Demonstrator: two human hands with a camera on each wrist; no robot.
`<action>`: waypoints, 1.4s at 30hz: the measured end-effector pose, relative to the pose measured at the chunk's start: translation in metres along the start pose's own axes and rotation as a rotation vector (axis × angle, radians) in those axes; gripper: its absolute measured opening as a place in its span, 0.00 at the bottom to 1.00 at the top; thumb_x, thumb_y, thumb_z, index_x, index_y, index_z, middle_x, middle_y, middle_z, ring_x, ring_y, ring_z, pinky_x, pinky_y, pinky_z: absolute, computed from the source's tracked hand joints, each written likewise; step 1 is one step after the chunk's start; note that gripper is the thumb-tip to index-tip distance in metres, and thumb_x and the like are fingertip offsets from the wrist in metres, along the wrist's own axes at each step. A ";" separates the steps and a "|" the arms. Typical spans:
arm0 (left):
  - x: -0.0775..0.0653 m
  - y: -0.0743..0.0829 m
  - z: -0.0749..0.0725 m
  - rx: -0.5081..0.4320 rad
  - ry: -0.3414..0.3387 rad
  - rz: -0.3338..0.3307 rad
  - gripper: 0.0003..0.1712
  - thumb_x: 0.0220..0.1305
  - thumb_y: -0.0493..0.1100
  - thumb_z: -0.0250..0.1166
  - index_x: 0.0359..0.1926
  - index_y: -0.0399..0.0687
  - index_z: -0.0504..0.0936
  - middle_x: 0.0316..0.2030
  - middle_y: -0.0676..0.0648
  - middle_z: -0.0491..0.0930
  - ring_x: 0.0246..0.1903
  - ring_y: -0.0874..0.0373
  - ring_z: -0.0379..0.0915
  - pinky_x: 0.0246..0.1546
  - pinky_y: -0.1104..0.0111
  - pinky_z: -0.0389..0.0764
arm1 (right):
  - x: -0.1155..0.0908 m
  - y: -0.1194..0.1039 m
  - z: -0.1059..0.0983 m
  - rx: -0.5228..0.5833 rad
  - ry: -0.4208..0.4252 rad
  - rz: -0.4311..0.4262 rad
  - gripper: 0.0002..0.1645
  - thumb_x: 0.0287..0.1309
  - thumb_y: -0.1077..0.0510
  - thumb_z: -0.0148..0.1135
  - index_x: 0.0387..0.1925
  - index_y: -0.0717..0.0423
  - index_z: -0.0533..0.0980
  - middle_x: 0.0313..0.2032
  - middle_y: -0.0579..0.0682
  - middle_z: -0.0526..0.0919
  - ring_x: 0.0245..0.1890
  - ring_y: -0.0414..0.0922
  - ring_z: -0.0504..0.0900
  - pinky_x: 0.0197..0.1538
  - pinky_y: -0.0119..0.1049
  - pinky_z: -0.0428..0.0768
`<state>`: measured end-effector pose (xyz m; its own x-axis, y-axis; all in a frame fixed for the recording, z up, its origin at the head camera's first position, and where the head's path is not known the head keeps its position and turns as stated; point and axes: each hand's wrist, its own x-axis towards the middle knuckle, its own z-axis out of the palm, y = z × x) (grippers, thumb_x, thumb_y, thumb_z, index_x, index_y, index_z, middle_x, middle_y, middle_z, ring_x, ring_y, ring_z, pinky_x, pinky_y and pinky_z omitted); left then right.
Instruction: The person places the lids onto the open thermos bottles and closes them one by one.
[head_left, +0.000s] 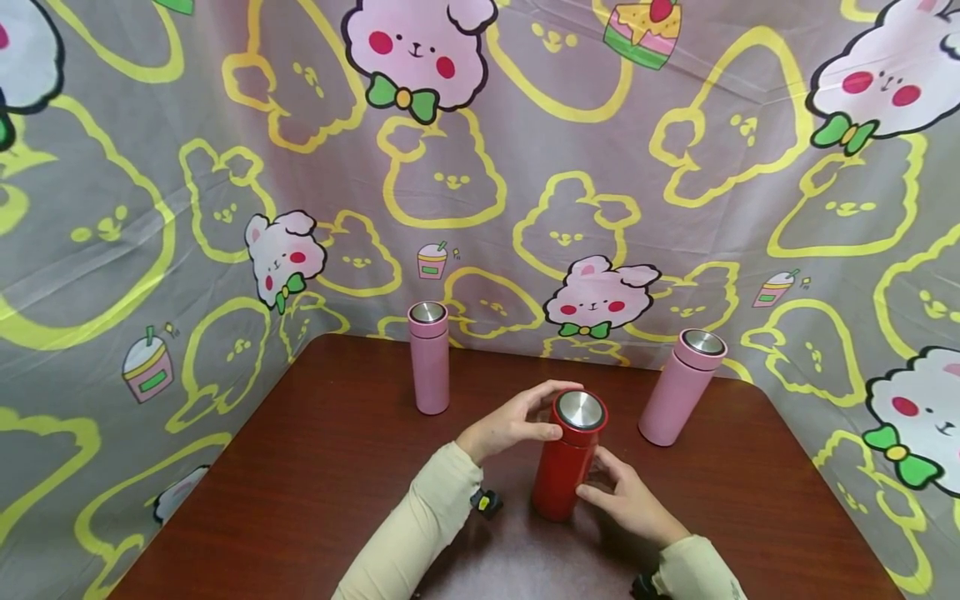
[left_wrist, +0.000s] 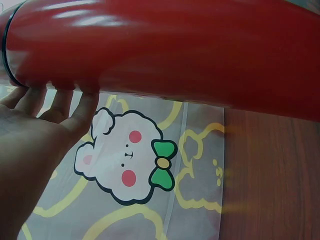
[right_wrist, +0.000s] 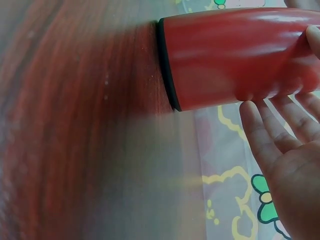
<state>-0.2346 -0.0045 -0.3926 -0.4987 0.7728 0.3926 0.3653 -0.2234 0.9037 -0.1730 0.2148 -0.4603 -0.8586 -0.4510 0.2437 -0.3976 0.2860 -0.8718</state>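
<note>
A red thermos bottle with a steel-topped lid stands upright at the near middle of the table. My left hand grips it around the lid from the left, thumb in front and fingers partly hidden behind. Lower down on the right side, my right hand holds the body between thumb and fingers. In the left wrist view the fingers meet the bottle near its lid seam. The right wrist view shows the black-rimmed base right at the tabletop.
Farther back stand two pink thermos bottles, one upright-looking bottle at the left and another bottle at the right. The brown wooden table ends at a patterned curtain behind and at both sides.
</note>
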 end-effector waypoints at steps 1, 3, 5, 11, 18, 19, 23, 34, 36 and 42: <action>0.000 0.004 0.001 0.004 -0.003 0.001 0.33 0.57 0.43 0.56 0.63 0.48 0.57 0.54 0.50 0.66 0.53 0.57 0.62 0.50 0.63 0.67 | 0.000 0.000 0.000 -0.001 0.002 0.000 0.31 0.51 0.61 0.61 0.56 0.59 0.61 0.44 0.54 0.75 0.44 0.44 0.75 0.47 0.38 0.73; -0.001 0.012 0.003 0.016 -0.001 -0.002 0.33 0.57 0.41 0.57 0.63 0.45 0.56 0.54 0.49 0.66 0.53 0.58 0.63 0.51 0.63 0.66 | 0.000 -0.001 0.001 -0.003 0.008 -0.004 0.30 0.51 0.61 0.60 0.56 0.59 0.62 0.44 0.54 0.75 0.44 0.44 0.75 0.46 0.39 0.73; -0.003 0.020 0.005 0.037 0.014 -0.010 0.34 0.57 0.40 0.58 0.63 0.41 0.55 0.53 0.49 0.67 0.52 0.59 0.63 0.51 0.63 0.66 | -0.001 -0.001 0.001 -0.007 0.015 -0.016 0.30 0.51 0.62 0.60 0.56 0.59 0.62 0.43 0.54 0.75 0.44 0.44 0.75 0.46 0.40 0.73; -0.006 0.037 0.013 0.136 0.130 -0.065 0.35 0.54 0.41 0.63 0.61 0.40 0.59 0.49 0.51 0.71 0.48 0.59 0.68 0.47 0.64 0.70 | -0.002 0.000 0.002 -0.010 0.035 -0.036 0.30 0.51 0.63 0.61 0.55 0.61 0.62 0.43 0.54 0.75 0.43 0.45 0.75 0.45 0.42 0.73; -0.008 0.028 0.023 0.197 0.282 -0.091 0.34 0.49 0.42 0.67 0.58 0.51 0.63 0.47 0.54 0.70 0.44 0.57 0.70 0.43 0.64 0.72 | -0.002 0.001 0.002 0.019 0.027 0.010 0.30 0.51 0.62 0.61 0.56 0.58 0.62 0.45 0.54 0.75 0.45 0.44 0.74 0.46 0.44 0.72; -0.008 0.024 0.024 0.213 0.298 -0.094 0.35 0.49 0.43 0.67 0.58 0.53 0.63 0.47 0.54 0.70 0.44 0.58 0.70 0.43 0.65 0.73 | -0.002 0.001 0.001 0.023 0.024 0.011 0.30 0.51 0.62 0.60 0.56 0.58 0.62 0.45 0.54 0.75 0.45 0.44 0.74 0.46 0.44 0.72; -0.005 0.010 0.028 0.263 0.347 -0.108 0.37 0.46 0.47 0.69 0.58 0.58 0.63 0.47 0.58 0.69 0.43 0.63 0.69 0.41 0.69 0.73 | -0.003 0.003 0.001 0.022 0.012 0.002 0.30 0.51 0.63 0.60 0.56 0.59 0.61 0.45 0.55 0.74 0.45 0.44 0.74 0.46 0.41 0.73; -0.004 0.008 0.031 0.281 0.409 -0.138 0.37 0.43 0.52 0.70 0.56 0.62 0.64 0.47 0.60 0.69 0.43 0.63 0.69 0.39 0.70 0.73 | -0.002 0.004 0.002 0.034 0.014 -0.007 0.29 0.51 0.63 0.60 0.56 0.60 0.62 0.44 0.55 0.75 0.45 0.44 0.74 0.46 0.42 0.73; -0.003 0.007 0.030 0.274 0.411 -0.141 0.36 0.43 0.52 0.70 0.55 0.62 0.65 0.47 0.60 0.69 0.43 0.63 0.69 0.40 0.70 0.73 | -0.002 0.004 0.002 0.037 0.015 -0.007 0.29 0.51 0.63 0.60 0.56 0.60 0.62 0.44 0.55 0.75 0.45 0.44 0.74 0.46 0.42 0.73; -0.003 0.009 0.030 0.230 0.405 -0.132 0.35 0.43 0.50 0.70 0.54 0.62 0.66 0.45 0.58 0.71 0.43 0.62 0.70 0.40 0.69 0.73 | -0.001 0.004 0.002 0.041 0.007 -0.012 0.29 0.52 0.63 0.59 0.56 0.59 0.62 0.44 0.56 0.75 0.45 0.45 0.74 0.46 0.41 0.73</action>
<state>-0.2063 0.0086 -0.3908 -0.8015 0.4820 0.3538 0.4205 0.0336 0.9067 -0.1726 0.2147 -0.4648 -0.8562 -0.4482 0.2570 -0.3945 0.2461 -0.8853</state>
